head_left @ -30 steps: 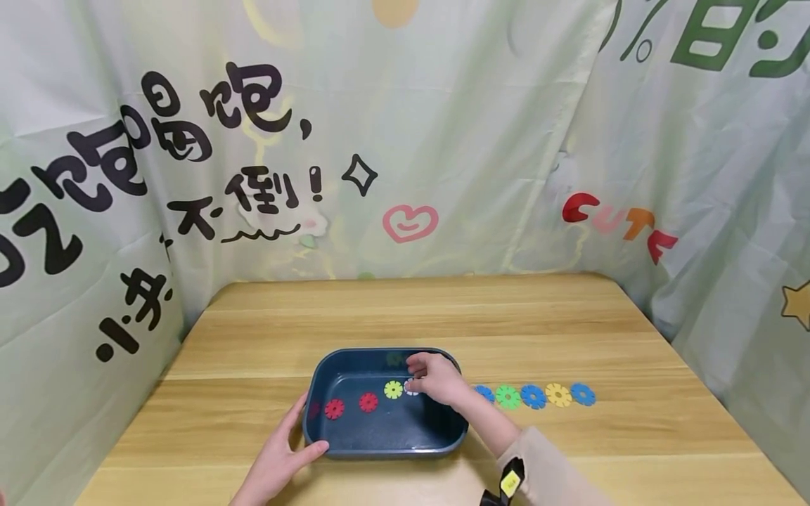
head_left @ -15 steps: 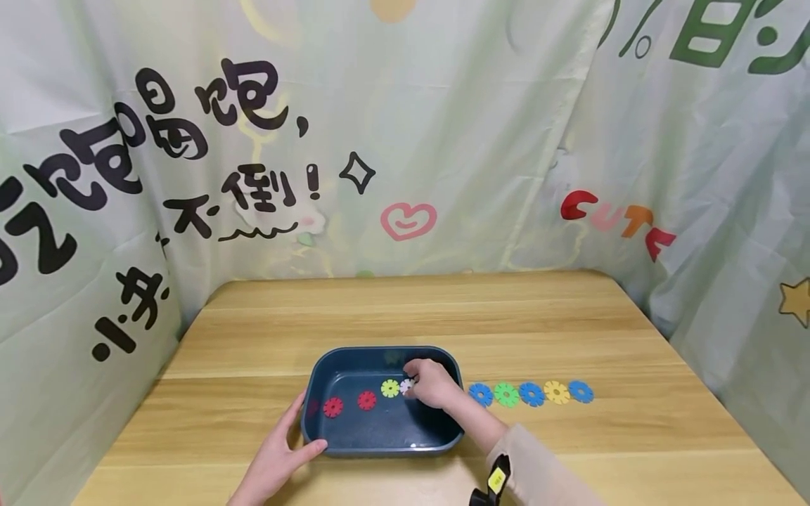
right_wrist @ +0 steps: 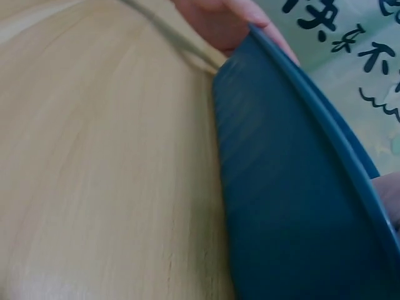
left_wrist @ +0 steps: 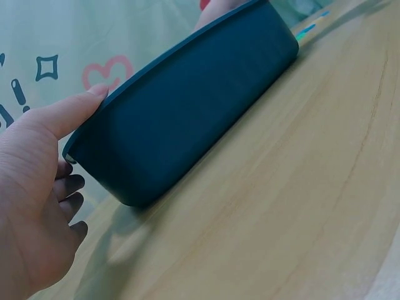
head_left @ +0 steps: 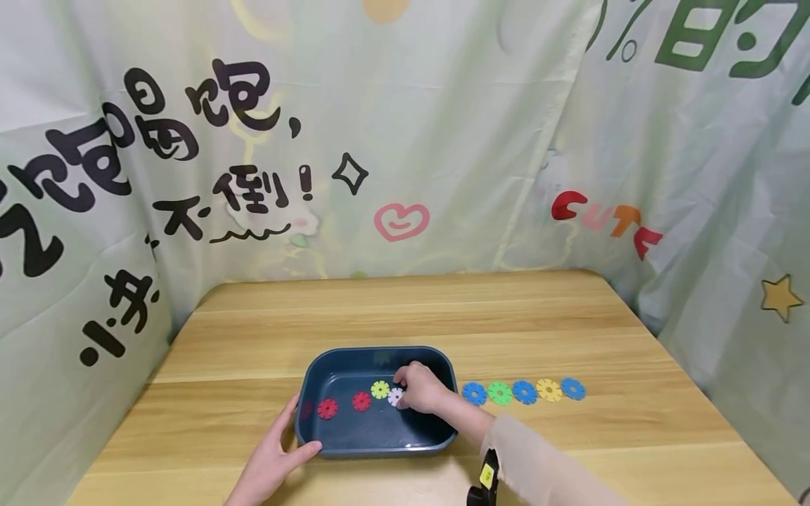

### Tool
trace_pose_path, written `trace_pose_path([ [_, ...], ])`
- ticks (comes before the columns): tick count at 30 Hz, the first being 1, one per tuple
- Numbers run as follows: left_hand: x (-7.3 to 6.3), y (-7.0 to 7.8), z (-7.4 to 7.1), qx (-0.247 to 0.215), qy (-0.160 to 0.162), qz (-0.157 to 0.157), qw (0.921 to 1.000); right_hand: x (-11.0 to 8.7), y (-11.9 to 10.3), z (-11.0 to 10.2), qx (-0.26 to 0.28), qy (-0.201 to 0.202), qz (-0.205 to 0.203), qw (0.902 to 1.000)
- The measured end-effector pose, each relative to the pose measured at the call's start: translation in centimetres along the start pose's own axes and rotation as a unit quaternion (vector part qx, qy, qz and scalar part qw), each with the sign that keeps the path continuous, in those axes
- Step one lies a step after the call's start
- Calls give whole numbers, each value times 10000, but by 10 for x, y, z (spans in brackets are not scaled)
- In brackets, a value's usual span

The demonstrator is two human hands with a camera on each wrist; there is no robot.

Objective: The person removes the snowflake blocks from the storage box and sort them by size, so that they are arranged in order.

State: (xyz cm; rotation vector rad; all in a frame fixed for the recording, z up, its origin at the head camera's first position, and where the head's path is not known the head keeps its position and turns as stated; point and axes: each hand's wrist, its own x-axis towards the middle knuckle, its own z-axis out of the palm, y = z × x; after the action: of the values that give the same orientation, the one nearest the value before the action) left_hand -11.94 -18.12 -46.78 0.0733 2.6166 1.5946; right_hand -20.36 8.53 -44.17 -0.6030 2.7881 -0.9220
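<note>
A dark blue rectangular basin sits on the wooden table. My left hand holds its near left corner; in the left wrist view the thumb lies over the rim and the other fingers are curled beside the outer wall. Inside the basin, my right hand has its thumb and fingers at a white notched snowflake disc. Left of that disc lie a yellow-green disc and two red discs, one nearer the middle, one farther left. In the right wrist view the basin's wall hides most of the right hand.
Right of the basin several snowflake discs lie in a row: a blue one nearest it, then green, blue, yellow and blue. A printed curtain hangs behind the table.
The right hand has lowered in the basin, and the white disc has shifted slightly toward the near side with it. The left hand keeps its hold; the whole head view has shifted slightly.
</note>
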Motion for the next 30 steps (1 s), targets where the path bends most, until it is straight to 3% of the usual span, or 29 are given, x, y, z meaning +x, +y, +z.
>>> trace_pose_path([
  [8,-1,2,-1,150,-13,-65,9999,1,-1,1,-241,-45,-133,9996],
  [15,-1,2,-1,204,-14,-162,9997,-1,-2,0,152,-17,-110,9998],
  [21,0,3,-2,257,-33,-354,9990,0,-2,0,1127,-208,-14,9934],
  [30,-1,4,-1,302,-74,-494,9983,-1,0,-2,2638,-413,155,9636],
])
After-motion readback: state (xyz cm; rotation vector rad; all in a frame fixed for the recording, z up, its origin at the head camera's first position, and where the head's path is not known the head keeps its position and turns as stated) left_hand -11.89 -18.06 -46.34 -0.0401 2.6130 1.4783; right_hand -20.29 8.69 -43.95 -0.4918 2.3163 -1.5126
